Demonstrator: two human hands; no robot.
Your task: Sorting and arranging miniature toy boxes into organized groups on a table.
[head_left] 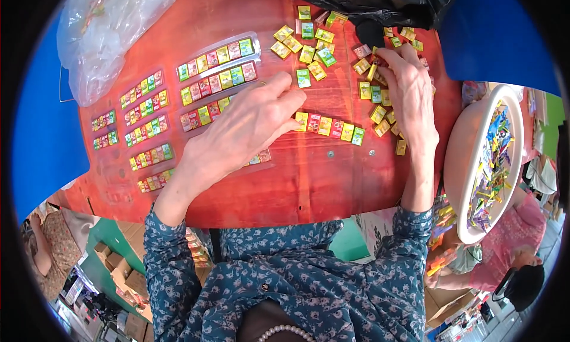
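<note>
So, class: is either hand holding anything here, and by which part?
The left hand lies flat against the end of a row of small packets, gripping nothing. The right hand reaches into the loose packets; any hold is hidden.

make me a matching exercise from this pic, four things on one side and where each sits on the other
Things:
1. clear bag
2. white basin
3. black bag
4. left hand

Places:
a. top edge of the table
b. off the table's right side
c. by the short row of packets
d. table's far left corner

Pairs: 1-d, 2-b, 3-a, 4-c
</note>
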